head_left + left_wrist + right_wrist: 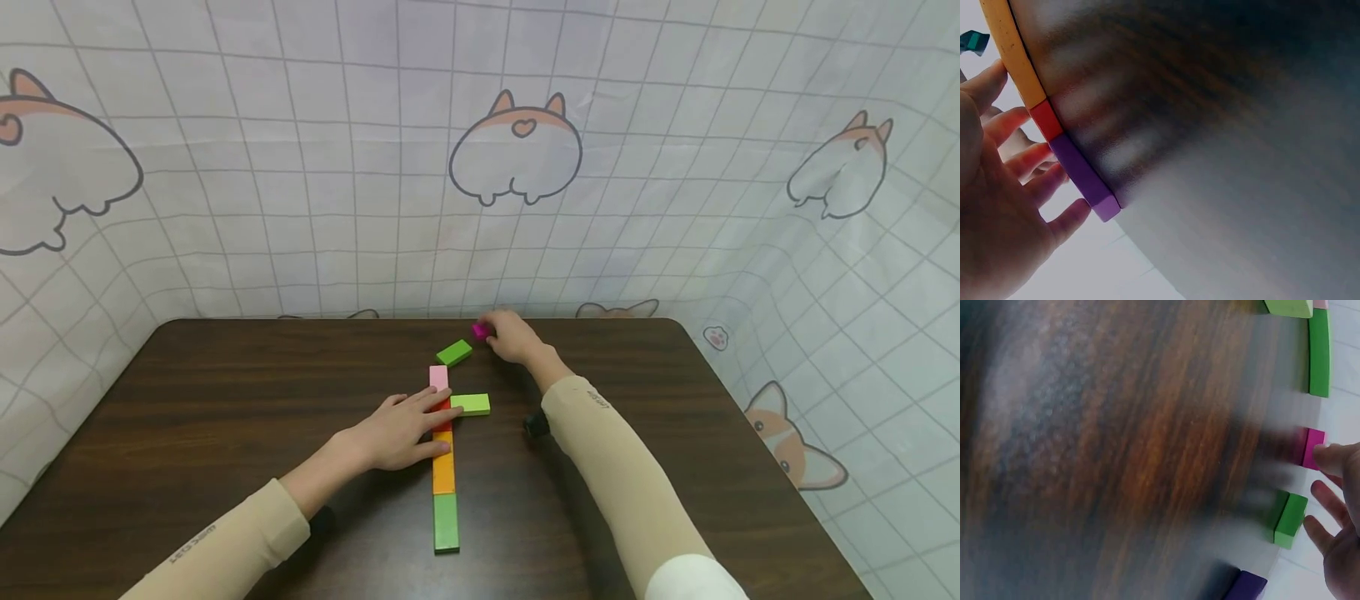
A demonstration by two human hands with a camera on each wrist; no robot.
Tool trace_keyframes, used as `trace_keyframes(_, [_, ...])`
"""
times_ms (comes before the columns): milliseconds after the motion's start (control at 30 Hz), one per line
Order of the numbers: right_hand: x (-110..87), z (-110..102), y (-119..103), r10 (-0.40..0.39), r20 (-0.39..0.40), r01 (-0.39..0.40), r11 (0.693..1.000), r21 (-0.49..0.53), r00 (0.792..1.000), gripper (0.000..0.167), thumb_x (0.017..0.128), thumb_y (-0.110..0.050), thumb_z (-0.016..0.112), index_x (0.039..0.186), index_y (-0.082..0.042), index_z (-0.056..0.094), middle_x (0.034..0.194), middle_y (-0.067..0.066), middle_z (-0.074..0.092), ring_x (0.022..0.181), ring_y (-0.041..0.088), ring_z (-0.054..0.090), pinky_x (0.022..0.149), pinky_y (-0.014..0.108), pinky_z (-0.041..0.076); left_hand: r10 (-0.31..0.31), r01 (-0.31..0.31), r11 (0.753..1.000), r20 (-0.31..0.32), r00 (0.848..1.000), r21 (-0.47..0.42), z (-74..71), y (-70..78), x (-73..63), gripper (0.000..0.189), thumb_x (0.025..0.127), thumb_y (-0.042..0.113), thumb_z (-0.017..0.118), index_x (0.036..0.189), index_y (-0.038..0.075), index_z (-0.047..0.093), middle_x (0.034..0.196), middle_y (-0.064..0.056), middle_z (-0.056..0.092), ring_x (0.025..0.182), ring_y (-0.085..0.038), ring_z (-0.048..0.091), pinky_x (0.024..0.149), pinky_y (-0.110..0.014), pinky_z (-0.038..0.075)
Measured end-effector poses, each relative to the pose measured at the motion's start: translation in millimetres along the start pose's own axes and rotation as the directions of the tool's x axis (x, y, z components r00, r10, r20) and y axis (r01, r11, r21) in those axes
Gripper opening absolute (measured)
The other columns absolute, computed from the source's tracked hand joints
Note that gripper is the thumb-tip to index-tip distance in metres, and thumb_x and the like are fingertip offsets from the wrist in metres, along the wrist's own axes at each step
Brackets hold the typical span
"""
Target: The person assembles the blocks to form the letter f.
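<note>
A straight row of coloured blocks lies on the table: a pink block [438, 377], a red block [443, 418], orange ones [443, 467] and a green block [446, 523]. My left hand [405, 429] rests across the row with fingers spread. In the left wrist view, its fingertips line the side of the orange, red and purple blocks [1082, 169]. A lime block [471, 405] juts right from the row. At the far edge my right hand [513, 336] pinches a small magenta block [481, 332]. Its other fingers are beside a short green block [1290, 520].
A longer green block [453, 352] lies slanted between the row and the magenta block. In the right wrist view, a dark purple block [1245, 587] sits past the short green one. The table [225, 392] meets a hanging patterned cloth [337, 208] at its back edge.
</note>
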State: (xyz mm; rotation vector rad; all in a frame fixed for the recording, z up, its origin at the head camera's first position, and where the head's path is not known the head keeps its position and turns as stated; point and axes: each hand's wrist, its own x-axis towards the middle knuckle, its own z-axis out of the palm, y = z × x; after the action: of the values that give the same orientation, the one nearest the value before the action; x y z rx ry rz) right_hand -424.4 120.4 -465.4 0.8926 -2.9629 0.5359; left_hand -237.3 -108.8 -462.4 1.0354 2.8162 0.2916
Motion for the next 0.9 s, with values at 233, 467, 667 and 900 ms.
trace_keyframes(233, [0.1,4,-2,0.034,-0.009,-0.035,0.996,-0.083,0.999,0.033,0.101,-0.006,0.063,0.134,-0.004,0.065,0.13,0.013,0.066,0.123,0.03,0.058,0.102,0.045,0.048,0.004,-0.004,1.0,0.001,1.0,-0.001,0.4,0.5,-1.6,0.061,0.103,0.044,0.06,0.155,0.015,0.048,0.164,-0.016,0.033,0.15,-0.039,0.029,0.112,-0.066,0.028])
trace_keyframes(467, [0.1,8,2,0.022,-0.039,-0.028,0.99,-0.139,0.999,0.031,0.1,-0.009,0.067,0.131,-0.008,0.067,0.127,0.01,0.067,0.121,0.03,0.059,0.099,0.049,0.05,0.002,-0.002,1.0,0.006,1.0,-0.012,0.4,1.4,-2.0,0.06,0.104,0.043,0.059,0.155,0.014,0.047,0.163,-0.016,0.033,0.15,-0.039,0.028,0.112,-0.067,0.027])
trace_keyframes(667, [-0.7,11,7,0.011,-0.051,-0.02,0.985,-0.17,0.999,0.028,0.101,-0.011,0.066,0.129,-0.01,0.067,0.129,0.009,0.067,0.121,0.031,0.058,0.097,0.051,0.05,0.008,-0.008,1.0,0.01,1.0,-0.011,-0.3,1.4,-2.0,0.06,0.104,0.044,0.059,0.155,0.015,0.048,0.164,-0.016,0.033,0.15,-0.039,0.028,0.112,-0.067,0.027])
trace_keyframes(900, [-1.8,6,9,0.005,-0.072,-0.014,0.993,-0.121,0.997,0.027,0.1,-0.008,0.067,0.126,-0.008,0.067,0.126,0.011,0.067,0.122,0.03,0.059,0.098,0.051,0.049,0.014,-0.014,1.0,0.005,1.0,-0.013,-2.0,-0.2,-0.8,0.06,0.103,0.043,0.059,0.155,0.014,0.048,0.163,-0.016,0.033,0.15,-0.039,0.029,0.112,-0.067,0.028])
